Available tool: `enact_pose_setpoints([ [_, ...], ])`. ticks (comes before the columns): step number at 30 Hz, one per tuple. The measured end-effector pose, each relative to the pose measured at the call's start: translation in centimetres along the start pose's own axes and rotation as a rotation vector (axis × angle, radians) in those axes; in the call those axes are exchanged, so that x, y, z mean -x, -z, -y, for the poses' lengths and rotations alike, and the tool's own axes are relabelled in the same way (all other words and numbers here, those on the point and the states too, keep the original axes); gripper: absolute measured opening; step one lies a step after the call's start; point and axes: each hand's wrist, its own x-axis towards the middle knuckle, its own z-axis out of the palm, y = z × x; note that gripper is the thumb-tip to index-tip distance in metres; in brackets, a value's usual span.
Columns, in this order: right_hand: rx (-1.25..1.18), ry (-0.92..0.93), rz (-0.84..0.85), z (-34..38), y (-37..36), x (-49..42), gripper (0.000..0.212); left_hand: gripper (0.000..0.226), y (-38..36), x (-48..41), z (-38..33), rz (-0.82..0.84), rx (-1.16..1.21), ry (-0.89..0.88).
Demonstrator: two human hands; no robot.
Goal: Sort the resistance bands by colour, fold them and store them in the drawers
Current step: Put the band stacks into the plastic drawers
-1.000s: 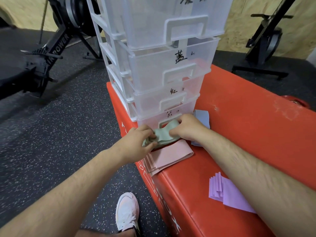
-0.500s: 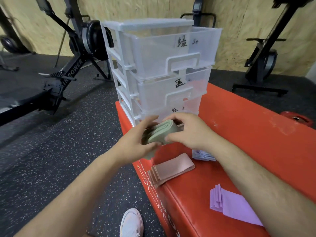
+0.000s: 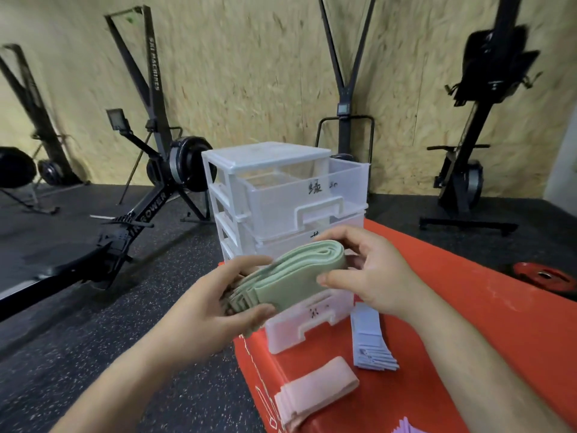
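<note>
Folded green bands (image 3: 293, 276) sit mid-frame, held up between both hands: left hand (image 3: 215, 303) grips the stacked ends, right hand (image 3: 371, 273) pinches the looped end, right in front of the clear drawers (image 3: 281, 195). Pink bands (image 3: 315, 392) lie below on the red bench (image 3: 468, 307).

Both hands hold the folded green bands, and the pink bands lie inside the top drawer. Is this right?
Not quite. The left hand and the right hand do hold the folded green bands, but the pink bands lie on the red bench, not inside the top drawer. The head view shows this.
</note>
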Motion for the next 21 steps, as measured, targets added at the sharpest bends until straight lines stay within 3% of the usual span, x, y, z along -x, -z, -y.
enact_pose_setpoints([
  [3, -0.042, 0.079, -0.086, 1.6, 0.8, 0.5, 0.056, 0.051, 1.7, -1.3, -3.6, 0.004, -0.146, -0.075],
  [10, 0.243, 0.132, -0.174, 8.1, 5.2, -5.3, 0.059, 0.048, 5.3, -8.7, -12.1, 0.008, -0.505, -0.175],
  [15, 0.517, -0.007, -0.082, 10.8, 7.3, -15.0, 0.049, 0.056, 6.6, -17.4, -12.6, 0.014, -0.704, -0.050],
  [21, 0.861, -0.216, 0.234, 6.7, 6.6, -20.8, 0.041, 0.052, 6.1, -22.6, -7.5, 0.251, -0.849, 0.056],
])
